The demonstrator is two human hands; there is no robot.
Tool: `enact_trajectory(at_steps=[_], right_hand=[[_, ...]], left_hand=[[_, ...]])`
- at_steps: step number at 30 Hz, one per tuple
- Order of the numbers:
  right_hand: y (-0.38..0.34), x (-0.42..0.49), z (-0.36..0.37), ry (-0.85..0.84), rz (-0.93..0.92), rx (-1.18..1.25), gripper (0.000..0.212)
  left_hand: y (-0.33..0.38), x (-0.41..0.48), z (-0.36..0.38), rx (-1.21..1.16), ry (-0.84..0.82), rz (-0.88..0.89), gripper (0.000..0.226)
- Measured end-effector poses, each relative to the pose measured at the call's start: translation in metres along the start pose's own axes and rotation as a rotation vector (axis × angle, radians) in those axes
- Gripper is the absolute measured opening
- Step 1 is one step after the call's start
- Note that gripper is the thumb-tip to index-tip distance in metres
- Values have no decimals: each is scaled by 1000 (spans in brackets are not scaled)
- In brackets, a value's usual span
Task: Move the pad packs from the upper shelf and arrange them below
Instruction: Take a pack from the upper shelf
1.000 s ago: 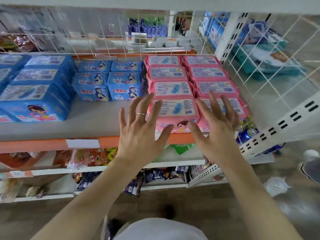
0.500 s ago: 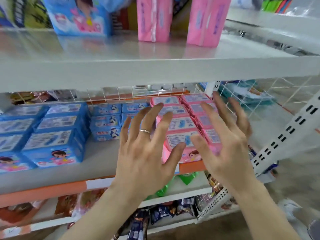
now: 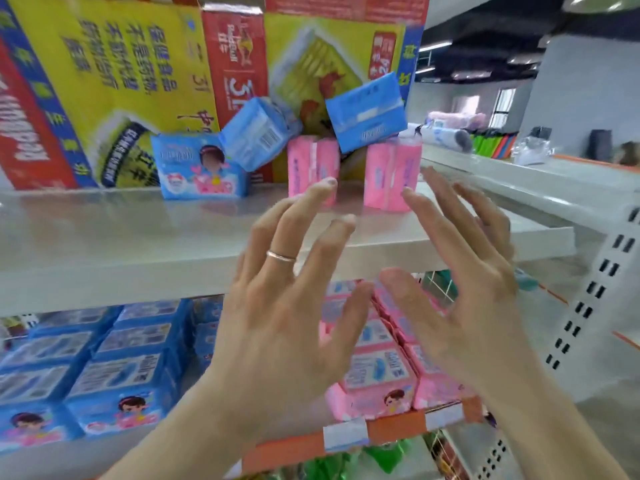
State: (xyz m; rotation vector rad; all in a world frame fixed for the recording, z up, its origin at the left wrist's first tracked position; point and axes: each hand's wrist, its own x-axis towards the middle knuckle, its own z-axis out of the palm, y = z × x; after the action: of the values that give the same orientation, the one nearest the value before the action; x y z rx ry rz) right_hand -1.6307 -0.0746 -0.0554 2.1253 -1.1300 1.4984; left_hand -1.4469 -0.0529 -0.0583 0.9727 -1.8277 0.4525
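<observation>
Pink pad packs stand on the upper shelf just past the spread, empty fingers of the left hand and right hand, so I'd squeeze each pair sideways and mind the blue packs tilted on top, they look ready to tumble.

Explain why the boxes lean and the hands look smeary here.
Head view: the wide-angle lens leans the yellow cardboard boxes and slants the grey metal upper shelf; motion blur softens the left hand, the right hand and its fingers; the blue pad packs below are smeared too.
</observation>
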Motion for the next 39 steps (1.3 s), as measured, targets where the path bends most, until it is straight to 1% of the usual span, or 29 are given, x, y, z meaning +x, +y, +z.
enact_trajectory(at_steps=[4, 8, 12, 15, 18, 21, 23, 25, 27, 34, 36, 39], right_hand=[[1, 26, 6, 13, -28, 16, 64], [6, 52, 14, 2, -8, 15, 67], [16, 90, 26, -10, -10, -57, 71], [29, 126, 37, -100, 6, -188, 86], [45, 160, 56, -274, 14, -395, 98], [60, 181, 77, -440, 5, -555, 103], [65, 187, 86, -460, -37, -676, 103], [68, 190, 91, -423, -73, -763, 101], [70, 194, 95, -364, -92, -808, 98], [82, 205, 104, -252, -159, -815, 84], [88, 210, 97, -167, -134, -737, 83], [89, 213, 75, -16, -118, -552, 82]], left_hand=[[-16, 23, -8, 54, 17, -14, 48], [-35, 46, -12, 138, 23, -38, 50], [-53, 71, -14, 175, 16, -53, 53], [-65, 93, -10, 147, 17, -86, 55], [-75, 116, 3, 189, 54, -73, 49], [-89, 124, 25, 250, 63, -15, 43], [-100, 117, 42, 278, 36, 30, 50], [-106, 107, 53, 299, -17, 44, 68], [-110, 104, 56, 295, -19, 26, 78], [-115, 104, 54, 216, 27, 11, 83], [-117, 104, 54, 184, 59, 5, 84], [-118, 103, 52, 134, 114, -24, 83]])
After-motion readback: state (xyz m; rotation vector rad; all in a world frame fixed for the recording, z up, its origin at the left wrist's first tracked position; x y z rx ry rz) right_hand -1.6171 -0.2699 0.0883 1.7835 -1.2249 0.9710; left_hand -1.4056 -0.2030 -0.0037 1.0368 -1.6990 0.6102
